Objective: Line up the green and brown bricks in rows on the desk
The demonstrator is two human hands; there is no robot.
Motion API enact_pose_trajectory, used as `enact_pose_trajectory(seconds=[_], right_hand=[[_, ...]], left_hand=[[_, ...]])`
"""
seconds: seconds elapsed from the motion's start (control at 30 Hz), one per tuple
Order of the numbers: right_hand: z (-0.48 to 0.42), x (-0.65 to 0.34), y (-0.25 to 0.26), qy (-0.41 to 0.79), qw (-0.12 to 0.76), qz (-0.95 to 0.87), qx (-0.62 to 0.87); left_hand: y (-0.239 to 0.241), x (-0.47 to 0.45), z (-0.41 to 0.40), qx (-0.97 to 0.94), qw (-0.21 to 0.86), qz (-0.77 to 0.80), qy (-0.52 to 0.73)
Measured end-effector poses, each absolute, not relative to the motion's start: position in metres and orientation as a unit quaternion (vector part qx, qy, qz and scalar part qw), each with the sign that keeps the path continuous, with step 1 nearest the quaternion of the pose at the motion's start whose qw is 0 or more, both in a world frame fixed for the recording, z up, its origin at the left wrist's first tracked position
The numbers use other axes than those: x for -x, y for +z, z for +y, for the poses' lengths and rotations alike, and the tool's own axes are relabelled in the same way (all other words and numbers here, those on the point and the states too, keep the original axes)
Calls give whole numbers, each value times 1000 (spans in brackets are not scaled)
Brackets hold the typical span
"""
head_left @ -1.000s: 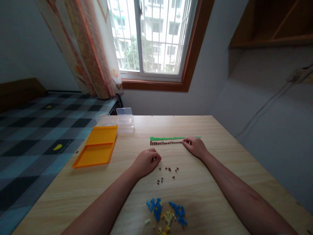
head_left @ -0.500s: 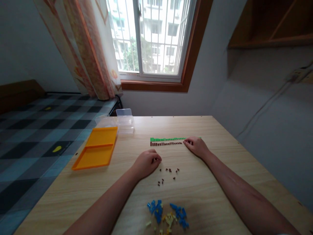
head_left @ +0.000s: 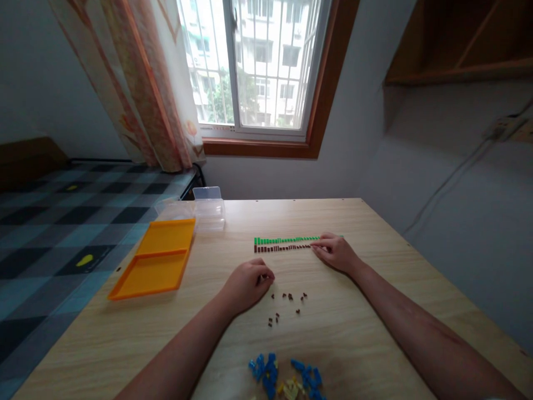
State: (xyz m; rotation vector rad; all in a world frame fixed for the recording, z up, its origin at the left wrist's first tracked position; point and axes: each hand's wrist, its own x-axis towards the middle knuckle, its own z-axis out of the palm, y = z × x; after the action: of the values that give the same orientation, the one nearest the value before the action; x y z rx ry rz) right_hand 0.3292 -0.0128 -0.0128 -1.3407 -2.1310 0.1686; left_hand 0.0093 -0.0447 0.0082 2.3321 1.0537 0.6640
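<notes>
Right hand (head_left: 335, 253), fingertips pinched together at the brown row's (head_left: 283, 248) three-o'clock end: seat each piece flush; left hand (head_left: 249, 282) rests curled.

This is a room in a home, most likely a bedroom. A bed (head_left: 62, 222) with a grey and black checked cover and a dark wooden headboard stands right against the light wood-grain worktop (head_left: 375, 333). A patterned orange and cream curtain (head_left: 137, 83) hangs beside a barred sliding window (head_left: 254, 61) in a brown wooden frame, and apartment blocks show beyond the glass. A wooden shelf (head_left: 458, 50) is fixed high on the plain grey wall, where a cable (head_left: 449, 183) runs down from a socket.
</notes>
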Motion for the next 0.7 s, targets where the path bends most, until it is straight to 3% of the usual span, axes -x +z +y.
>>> enact_pose_trajectory(seconds=[0.3, 0.7], right_hand=[[-12, -327, -14, 54, 289, -809, 510], [-9, -331, -16, 55, 331, -786, 519]], left_hand=[[8, -9, -43, -856, 240, 387, 245], [9, -10, -44, -860, 229, 386, 245]])
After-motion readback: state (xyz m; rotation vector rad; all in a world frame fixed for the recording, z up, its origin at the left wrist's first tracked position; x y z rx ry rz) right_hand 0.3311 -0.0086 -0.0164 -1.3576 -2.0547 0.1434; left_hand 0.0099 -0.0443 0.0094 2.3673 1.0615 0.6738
